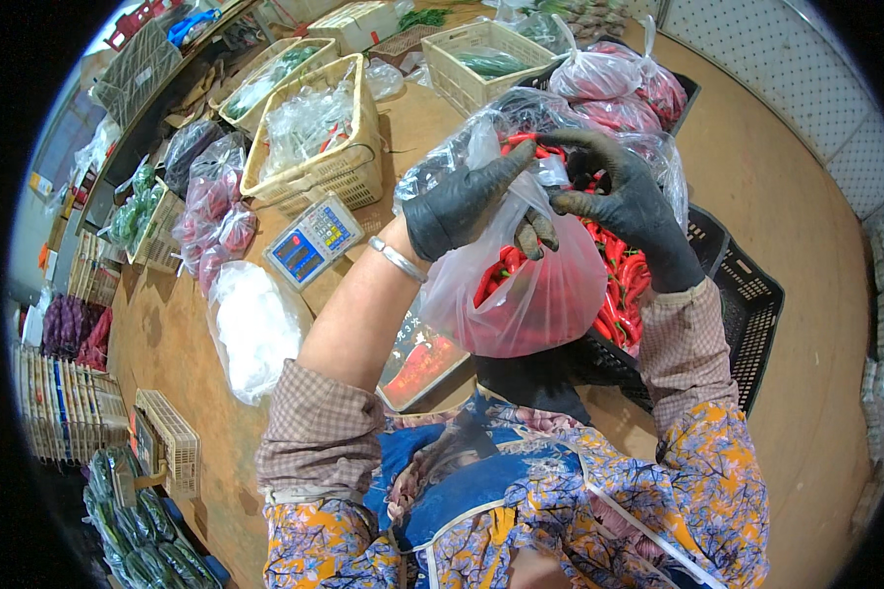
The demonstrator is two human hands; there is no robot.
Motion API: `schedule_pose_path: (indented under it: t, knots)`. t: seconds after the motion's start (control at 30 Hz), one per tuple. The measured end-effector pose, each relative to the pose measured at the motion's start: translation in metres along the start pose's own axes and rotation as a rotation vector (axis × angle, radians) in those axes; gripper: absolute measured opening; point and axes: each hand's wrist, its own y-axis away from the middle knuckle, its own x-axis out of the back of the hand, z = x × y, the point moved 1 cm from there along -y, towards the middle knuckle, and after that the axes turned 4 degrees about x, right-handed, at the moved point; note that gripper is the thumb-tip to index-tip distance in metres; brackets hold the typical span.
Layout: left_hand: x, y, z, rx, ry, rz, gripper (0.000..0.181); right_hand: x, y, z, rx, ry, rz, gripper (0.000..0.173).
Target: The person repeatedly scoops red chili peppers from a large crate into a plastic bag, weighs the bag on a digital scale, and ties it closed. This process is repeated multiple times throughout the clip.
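Note:
A clear plastic bag with red chili peppers in it hangs below my two gloved hands. My left hand, in a black work glove, is at the bag's upper left, with the film between its thumb and fingers. My right hand, also gloved, is at the bag's upper right, its thumb and fingers curved apart; whether it touches the film is unclear. Loose red chili peppers fill a plastic-lined black crate behind and right of the bag. A few red peppers show beside my fingertips.
A digital scale stands to the left, near a stack of clear plastic bags. Beyond it is a cream crate of plastic film. Filled pepper bags lie at the back right. A black crate is at the right.

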Motion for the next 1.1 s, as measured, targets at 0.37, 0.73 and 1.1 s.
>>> schedule_pose_path:
  t: [0.37,0.73,1.1]
  knots:
    - [-0.040,0.027,0.039,0.148,-0.162,-0.047,0.035,-0.018,0.028,-0.025,0.316,0.077,-0.083,0.015]
    - [-0.058,-0.010,0.048,-0.834,-1.373,0.365,0.034,-0.023,0.005,0.094,-0.414,-1.071,0.094,0.035]
    - [-0.030,0.046,0.018,-0.675,-1.554,0.324,0.008,0.008,-0.006,0.083,-0.207,0.467,0.162,0.035]
